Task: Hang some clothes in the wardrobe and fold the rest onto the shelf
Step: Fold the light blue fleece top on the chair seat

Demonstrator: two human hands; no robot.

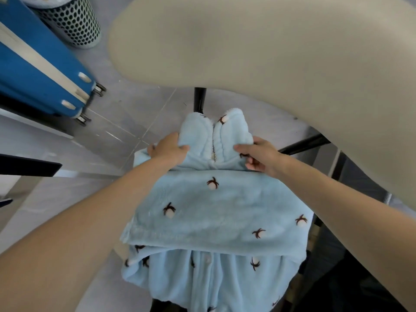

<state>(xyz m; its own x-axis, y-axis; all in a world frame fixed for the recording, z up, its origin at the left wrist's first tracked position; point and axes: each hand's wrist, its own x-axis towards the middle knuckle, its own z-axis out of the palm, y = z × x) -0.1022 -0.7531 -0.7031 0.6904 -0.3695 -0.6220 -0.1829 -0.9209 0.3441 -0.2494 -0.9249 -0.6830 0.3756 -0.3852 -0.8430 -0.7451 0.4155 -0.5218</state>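
**Fleece top mid-fold over the chair: slip risk at the near edge**

Grey tiled floor [126, 122]; a beige chair back [270, 52] fills the upper view, with a blue suitcase [38, 70] on wheels and a perforated bin [74, 21] at upper left. No wardrobe or shelf is visible from here.

The light-blue fleece pyjama top [213, 210], dotted with small brown-and-white motifs, is draped across what I take to be the chair seat. Its far part is bunched into two humps; the buttoned front hangs over the near edge toward me.

Left hand [168, 149]: fingers curled into the left hump, gripping fleece. Right hand [261, 156]: thumb and fingers pinching the right hump.

Risks as I judge them:
- Much of the cloth overhangs the near edge; a pull forward could drag the whole garment onto the floor.
- Thick pile springs back, so the fold may open once released.
- Uneven grips could skew the fold.
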